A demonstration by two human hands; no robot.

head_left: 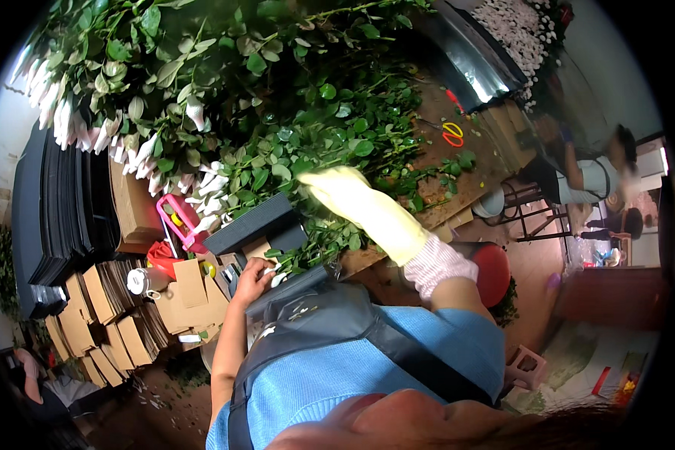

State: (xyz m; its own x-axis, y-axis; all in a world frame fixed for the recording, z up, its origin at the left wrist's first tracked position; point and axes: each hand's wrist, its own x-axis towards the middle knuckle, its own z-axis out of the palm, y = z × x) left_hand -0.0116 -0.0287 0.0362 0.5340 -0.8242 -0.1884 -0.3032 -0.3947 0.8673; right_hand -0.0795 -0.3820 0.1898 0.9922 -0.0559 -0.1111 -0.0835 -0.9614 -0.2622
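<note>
My bare left hand (253,282) is at the left end of a dark ribbed box (292,289) in front of me. Its fingers curl against the white-wrapped head of a leafy flower stem (279,279), seemingly a rose, lying in the box. A pale yellow rubber glove covers my right hand (339,193), with a pink-and-white cuff below it. That hand reaches over the heap of green leafy stems (277,154); its fingertips are smeared by motion, so their grip is unclear. Another ribbed dark piece (251,223) stands tilted beyond my left hand.
Red-and-yellow-handled scissors (451,134) lie on the brown table (446,165). At left are a pink tape dispenser (180,223), a white roll (144,282), stacked cardboard (101,319) and dark panels (67,217). A red stool (490,274) stands right; a person (589,176) is beyond.
</note>
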